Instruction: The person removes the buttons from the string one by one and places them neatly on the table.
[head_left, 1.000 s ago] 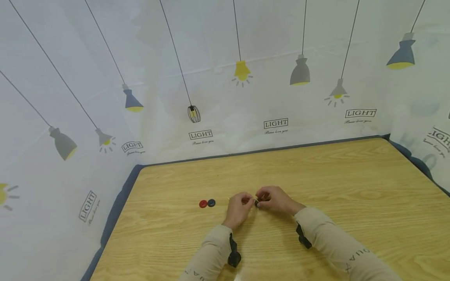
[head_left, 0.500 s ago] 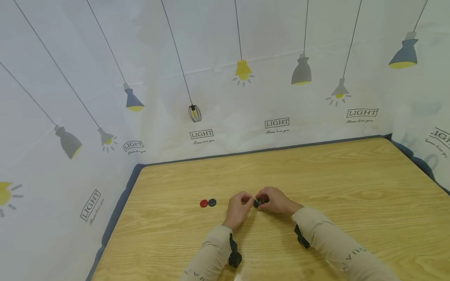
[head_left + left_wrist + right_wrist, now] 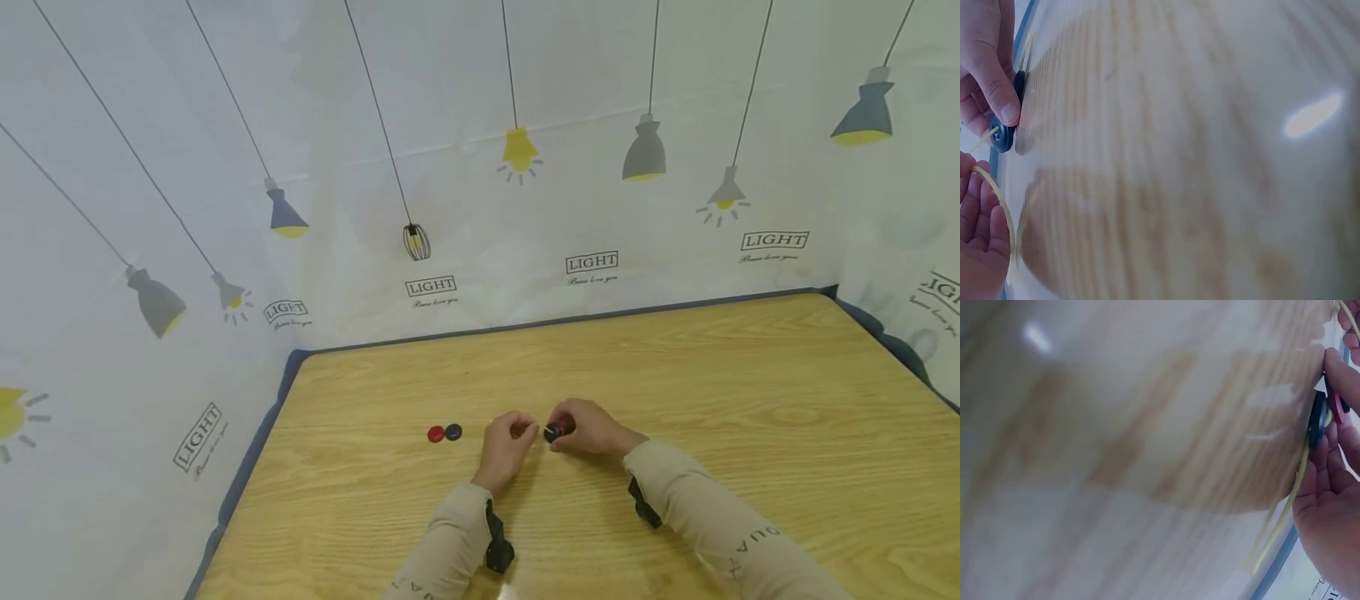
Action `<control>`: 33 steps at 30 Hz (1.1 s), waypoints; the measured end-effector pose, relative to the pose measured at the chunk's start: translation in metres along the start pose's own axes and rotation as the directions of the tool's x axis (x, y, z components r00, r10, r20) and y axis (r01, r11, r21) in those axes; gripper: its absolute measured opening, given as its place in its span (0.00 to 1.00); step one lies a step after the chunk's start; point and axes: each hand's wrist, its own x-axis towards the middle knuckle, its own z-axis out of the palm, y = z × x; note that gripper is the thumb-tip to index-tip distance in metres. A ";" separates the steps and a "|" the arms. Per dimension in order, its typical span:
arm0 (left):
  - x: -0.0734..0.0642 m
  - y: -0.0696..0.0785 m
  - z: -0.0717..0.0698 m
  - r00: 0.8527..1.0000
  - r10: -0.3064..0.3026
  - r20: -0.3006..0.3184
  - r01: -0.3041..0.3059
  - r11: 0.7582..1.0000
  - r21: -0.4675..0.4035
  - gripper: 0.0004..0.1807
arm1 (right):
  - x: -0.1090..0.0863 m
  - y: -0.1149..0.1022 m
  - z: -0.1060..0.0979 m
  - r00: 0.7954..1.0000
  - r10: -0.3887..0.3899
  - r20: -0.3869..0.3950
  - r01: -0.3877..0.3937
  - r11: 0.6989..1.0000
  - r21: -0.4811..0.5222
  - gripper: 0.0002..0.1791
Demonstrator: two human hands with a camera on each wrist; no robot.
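Observation:
Both hands meet low over the middle of the table in the head view. My left hand [image 3: 506,450] pinches a thin yellow cord [image 3: 1006,215], which curves down past its palm in the left wrist view. My right hand [image 3: 596,431] holds round buttons between thumb and fingers. A dark button [image 3: 1001,134] faces the left hand, with cord coming out of its middle. In the right wrist view a red button [image 3: 1335,405] and another dark button [image 3: 1317,419] show at the right fingers, and cord trails beyond them. The fingers partly hide these buttons.
Left of the hands, a loose red button [image 3: 436,433] and a loose dark button [image 3: 453,432] lie side by side on the wooden table [image 3: 675,358]. A white curtain printed with lamps [image 3: 495,208] surrounds the table's far and side edges.
My left fingertips have drawn slightly left, widening the gap between the hands. The dark button now shows more fully at my right fingertips, with red behind it. The loose buttons stay put.

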 end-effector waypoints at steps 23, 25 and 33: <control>-0.002 -0.006 -0.001 0.999 0.036 -0.018 -0.035 0.999 0.010 0.04 | 0.000 -0.002 -0.002 1.000 0.003 -0.009 -0.002 0.996 0.087 0.12; -0.002 -0.005 -0.001 1.000 0.025 -0.018 -0.025 1.000 0.006 0.04 | 0.000 -0.002 -0.002 1.000 -0.001 -0.002 0.001 0.997 0.078 0.10; -0.002 -0.005 -0.002 1.000 0.011 -0.011 -0.011 1.000 -0.011 0.04 | -0.001 -0.003 -0.005 1.000 -0.007 0.005 0.007 0.995 0.100 0.06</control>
